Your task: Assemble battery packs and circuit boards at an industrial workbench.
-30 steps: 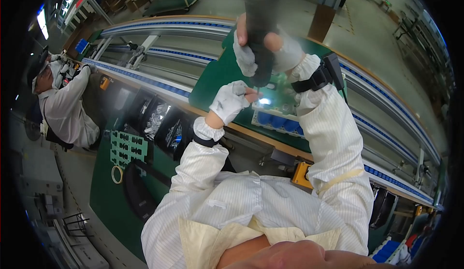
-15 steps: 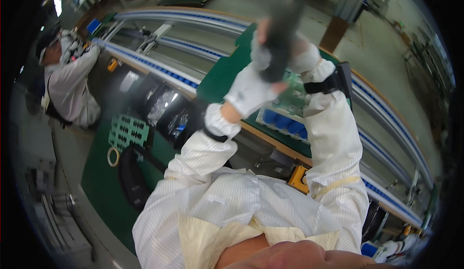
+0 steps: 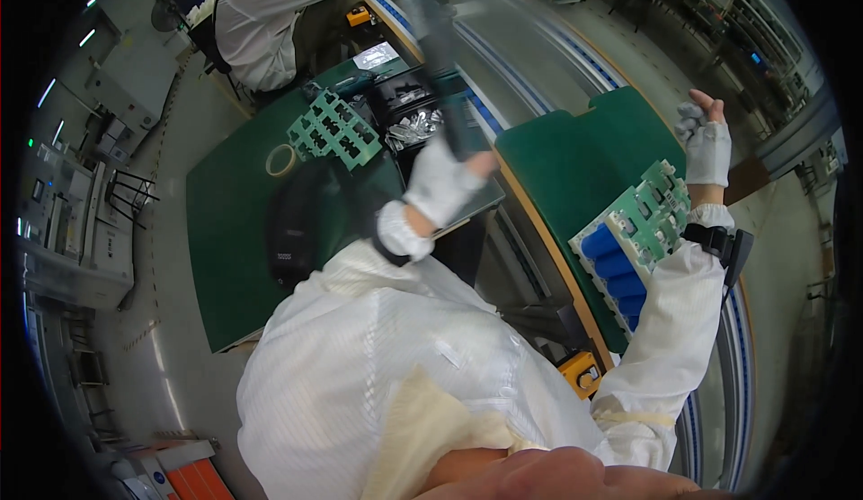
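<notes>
My left hand (image 3: pixel 447 181), in a white glove with bare fingertips, is closed around a long dark tool (image 3: pixel 447 95). The tool points up and away and is smeared by motion, so its kind is unclear. At the right, my gloved right hand (image 3: pixel 708 149) is raised with fingers loosely bent and apart, and nothing shows in it. Beside that forearm stands a block of blue cylindrical cells (image 3: pixel 613 271) in a white holder. A green slotted board (image 3: pixel 654 208) lies on top of the block, partly behind my right sleeve.
Black bins (image 3: pixel 413 127) of small metal parts stand beyond my left hand. On the left green table (image 3: pixel 225 221) lie a green cut-out panel (image 3: pixel 334 131), a tape roll (image 3: pixel 280 160) and a black case (image 3: pixel 306 221). A yellow switch box (image 3: pixel 580 374) sits under the bench edge. A co-worker (image 3: pixel 261 28) sits far left.
My view has turned left. Both hands were together over the cell block with the dark tool; now the left hand holds it to the left, and the right hand has come away.
</notes>
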### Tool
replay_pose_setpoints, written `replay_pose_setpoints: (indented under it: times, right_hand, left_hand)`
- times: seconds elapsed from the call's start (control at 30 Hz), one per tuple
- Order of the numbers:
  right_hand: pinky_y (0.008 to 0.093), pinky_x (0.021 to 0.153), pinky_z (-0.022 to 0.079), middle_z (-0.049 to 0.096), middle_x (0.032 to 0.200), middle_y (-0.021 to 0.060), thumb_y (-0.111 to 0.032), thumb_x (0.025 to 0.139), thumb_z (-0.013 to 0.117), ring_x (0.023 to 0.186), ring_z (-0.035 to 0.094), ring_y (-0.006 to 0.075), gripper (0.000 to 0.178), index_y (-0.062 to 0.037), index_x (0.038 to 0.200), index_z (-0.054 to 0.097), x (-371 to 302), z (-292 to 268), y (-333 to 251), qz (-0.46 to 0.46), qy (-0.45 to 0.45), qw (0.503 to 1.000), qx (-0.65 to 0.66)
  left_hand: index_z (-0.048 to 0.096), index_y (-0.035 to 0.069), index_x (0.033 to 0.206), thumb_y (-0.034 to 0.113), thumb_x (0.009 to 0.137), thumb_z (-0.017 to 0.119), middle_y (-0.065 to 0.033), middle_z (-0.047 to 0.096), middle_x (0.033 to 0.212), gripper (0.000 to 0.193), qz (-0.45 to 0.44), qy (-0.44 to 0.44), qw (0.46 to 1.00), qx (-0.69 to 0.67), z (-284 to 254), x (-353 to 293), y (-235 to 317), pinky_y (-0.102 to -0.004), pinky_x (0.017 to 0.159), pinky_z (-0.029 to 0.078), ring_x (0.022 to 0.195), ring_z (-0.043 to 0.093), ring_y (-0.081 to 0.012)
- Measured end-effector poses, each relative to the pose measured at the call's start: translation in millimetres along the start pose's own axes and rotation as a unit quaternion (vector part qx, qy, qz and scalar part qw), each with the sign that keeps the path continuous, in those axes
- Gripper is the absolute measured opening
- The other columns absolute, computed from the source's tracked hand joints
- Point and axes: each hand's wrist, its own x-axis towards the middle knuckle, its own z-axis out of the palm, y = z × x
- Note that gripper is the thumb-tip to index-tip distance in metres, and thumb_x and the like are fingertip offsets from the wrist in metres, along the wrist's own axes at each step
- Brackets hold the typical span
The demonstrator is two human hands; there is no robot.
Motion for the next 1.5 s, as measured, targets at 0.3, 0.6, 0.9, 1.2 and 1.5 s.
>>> replay_pose_setpoints:
  times: [0.3,0.6,0.9,1.2,1.5]
  right_hand:
    - [0.0178,0.049,0.034,0.057,0.076,0.0017,-0.037,0.094,0.043,0.055,0.046,0.0051,0.039,-0.0027,0.106,0.058,-9,13,14,-0.002,-0.044,0.974,-0.223]
    - [0.0185,0.049,0.034,0.056,0.073,0.0013,-0.033,0.094,0.045,0.054,0.044,0.0051,0.033,-0.0039,0.103,0.059,-19,20,22,0.012,-0.043,0.950,-0.309]
    - [0.0177,0.050,0.033,0.054,0.071,-0.0002,-0.029,0.092,0.051,0.055,0.042,0.0047,0.027,-0.0041,0.099,0.059,-25,22,34,0.037,-0.059,0.933,-0.353]
    - [0.0186,0.054,0.037,0.055,0.075,0.0000,-0.025,0.090,0.054,0.061,0.047,0.0059,0.023,-0.0037,0.098,0.059,-22,23,41,0.053,-0.087,0.911,-0.400]
    - [0.0217,0.064,0.043,0.058,0.080,0.0023,-0.021,0.087,0.058,0.069,0.053,0.0095,0.022,-0.0013,0.097,0.059,-23,26,37,0.018,-0.091,0.897,-0.432]
  left_hand:
    - [0.048,0.006,0.095,0.042,0.080,0.060,-0.0096,0.056,0.064,0.041,-0.378,0.102,0.883,0.261,-140,-50,-104,-0.0318,0.040,0.041,0.047,0.054,-0.0207]
    - [0.051,0.009,0.116,0.031,0.079,0.062,-0.0135,0.052,0.114,0.045,-0.081,0.150,0.816,0.552,-144,30,-94,-0.0412,0.083,0.046,0.099,0.055,-0.0334]
    - [0.063,0.001,0.104,0.050,0.079,0.054,-0.0214,0.059,0.108,0.055,-0.239,-0.202,0.731,0.607,-150,202,-179,-0.0375,0.088,0.043,0.105,0.055,-0.0349]
    - [0.065,0.002,0.099,0.031,0.082,0.049,-0.0185,0.062,0.103,0.037,-0.117,-0.462,0.577,0.664,-141,240,-207,-0.0385,0.077,0.048,0.097,0.060,-0.0305]
    - [0.066,0.007,0.096,0.033,0.075,0.060,-0.0151,0.065,0.098,0.034,-0.106,-0.374,0.571,0.723,-120,240,-196,-0.0388,0.073,0.051,0.091,0.062,-0.0311]
